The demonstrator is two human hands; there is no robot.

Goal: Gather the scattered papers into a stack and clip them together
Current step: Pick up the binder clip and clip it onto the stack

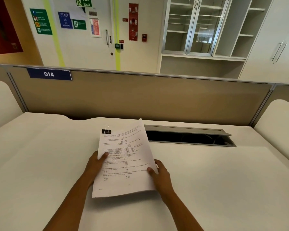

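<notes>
Left hand (97, 162): thumb laid on the top sheet at its left edge, fingers curled under and hidden; grips the stack.
Right hand (160, 174): thumb pressed on the right edge, fingers wrapped behind the sheets; grips the stack.
Paper stack (123, 164): white printed pages with edges aligned, held between both hands over the near middle of the desk (40, 164), far edge tilted up. The print is too small to read.
Binder clip (106, 130): black, wire handles raised, clamped on the far left corner of the stack.
Cable slot (190, 137): lid ajar, far right of the stack, interior dark.
</notes>
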